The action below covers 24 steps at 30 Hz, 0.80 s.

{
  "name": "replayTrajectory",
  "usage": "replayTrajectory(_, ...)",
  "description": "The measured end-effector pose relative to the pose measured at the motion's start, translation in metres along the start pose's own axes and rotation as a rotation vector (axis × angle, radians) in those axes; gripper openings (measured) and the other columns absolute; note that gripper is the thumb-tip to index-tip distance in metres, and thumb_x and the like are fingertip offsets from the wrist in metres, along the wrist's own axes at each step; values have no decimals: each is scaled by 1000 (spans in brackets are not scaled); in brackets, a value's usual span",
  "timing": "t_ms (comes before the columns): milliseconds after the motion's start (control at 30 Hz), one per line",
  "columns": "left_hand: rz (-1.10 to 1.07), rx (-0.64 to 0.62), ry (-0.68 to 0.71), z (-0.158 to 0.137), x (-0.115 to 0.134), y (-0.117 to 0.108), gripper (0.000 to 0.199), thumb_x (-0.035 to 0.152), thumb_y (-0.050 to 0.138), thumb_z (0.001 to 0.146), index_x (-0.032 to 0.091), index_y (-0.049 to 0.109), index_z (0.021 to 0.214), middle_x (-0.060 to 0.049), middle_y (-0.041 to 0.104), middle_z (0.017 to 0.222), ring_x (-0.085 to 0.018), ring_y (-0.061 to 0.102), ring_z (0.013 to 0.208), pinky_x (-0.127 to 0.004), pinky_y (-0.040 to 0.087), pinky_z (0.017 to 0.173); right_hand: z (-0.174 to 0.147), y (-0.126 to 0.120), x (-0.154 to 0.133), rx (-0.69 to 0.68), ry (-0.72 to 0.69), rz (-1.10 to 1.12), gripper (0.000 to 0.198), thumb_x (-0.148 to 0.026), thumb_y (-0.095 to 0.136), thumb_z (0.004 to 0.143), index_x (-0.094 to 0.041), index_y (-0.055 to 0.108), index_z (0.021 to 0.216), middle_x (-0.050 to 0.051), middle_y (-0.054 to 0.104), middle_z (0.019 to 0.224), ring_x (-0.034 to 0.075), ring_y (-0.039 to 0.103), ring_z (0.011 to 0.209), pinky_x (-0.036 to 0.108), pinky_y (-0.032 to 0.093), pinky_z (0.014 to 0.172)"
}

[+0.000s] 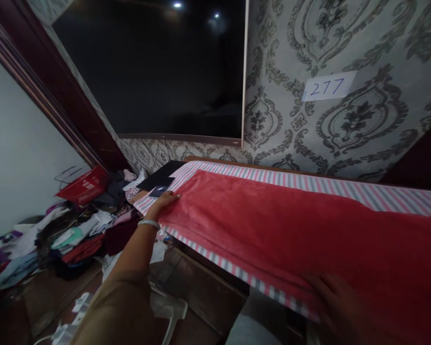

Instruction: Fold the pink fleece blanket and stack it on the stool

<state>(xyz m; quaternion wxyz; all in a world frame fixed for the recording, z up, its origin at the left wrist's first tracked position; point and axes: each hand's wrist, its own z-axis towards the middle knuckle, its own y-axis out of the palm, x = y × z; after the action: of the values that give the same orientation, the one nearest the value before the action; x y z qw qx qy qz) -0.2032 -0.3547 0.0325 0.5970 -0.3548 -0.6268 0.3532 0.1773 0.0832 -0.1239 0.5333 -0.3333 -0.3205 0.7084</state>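
Note:
A long red plush cloth (258,206) lies stretched over a striped pink, white and grey cover (290,179) on a table. Layered folds run along its near edge. At the cloth's left end is my left hand (165,201), its fingers closed on the edge and a bracelet on the wrist. My right hand (339,302) rests on the near edge at the lower right, blurred, with its fingers stretched over the cloth. The cloth's right end runs out of view.
Beyond my left hand lie a dark flat device (161,187) and a black panel (161,175). Piled clothes (89,230) and a red basket (84,184) occupy the left. A large screen (158,67) hangs above the table; a white plastic chair (172,306) stands below.

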Motion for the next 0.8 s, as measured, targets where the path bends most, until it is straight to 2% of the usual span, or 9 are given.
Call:
replayTrajectory(100,-14,-71,-39,-18,-18,-2,35,53,64,81,18,68,79,-8,75,87,-23,70,83,-28,53,69,3,-4,-2,-55,20,23,52,-12,49,76,-25,70,122,11,69,107,28,66,93,43,56,81)
replayTrajectory(167,-10,-72,-49,-27,-27,-2,33,51,67,78,18,67,78,-8,74,88,-24,70,87,-29,53,73,5,-6,-2,-81,15,48,55,-12,50,76,-26,69,126,11,69,110,28,66,95,44,56,83)
replayTrajectory(300,-10,9,-37,-36,-32,6,21,36,70,74,18,65,84,-10,73,99,-27,67,103,-30,50,85,8,-10,-1,-90,26,98,56,-12,49,75,-25,70,125,10,69,107,27,65,93,42,56,81)
replayTrajectory(400,-54,61,-23,-37,-33,9,21,34,67,75,19,64,91,-9,71,103,-26,63,108,-29,49,86,12,-19,-4,-106,7,180,45,-19,52,84,-26,70,125,10,69,107,26,66,95,42,57,81)
replayTrajectory(500,-123,60,-33,-40,-38,7,25,39,69,74,19,63,86,-6,70,92,-24,64,97,-28,50,78,18,-28,-6,-125,48,270,36,-37,53,94,-27,70,125,11,69,114,27,67,102,41,57,85)
replayTrajectory(567,-172,37,-50,-44,-43,6,29,45,71,72,18,62,80,-3,67,80,-21,64,83,-27,49,70,23,-30,-7,-113,76,295,34,-42,49,98,-27,73,117,10,71,111,26,68,100,41,58,84)
replayTrajectory(667,-243,3,-84,-51,-49,5,37,53,69,73,17,60,74,0,60,65,-17,59,65,-26,45,59,30,-26,-7,-102,9,259,34,-41,47,100,-26,76,110,10,73,99,23,69,89,37,58,77)
replayTrajectory(800,-298,-17,-126,-56,-52,5,35,50,72,71,17,59,69,1,56,60,-14,54,56,-25,43,54,36,-20,-6,-78,-115,189,34,-31,44,100,-25,75,111,10,72,92,20,68,80,33,56,68)
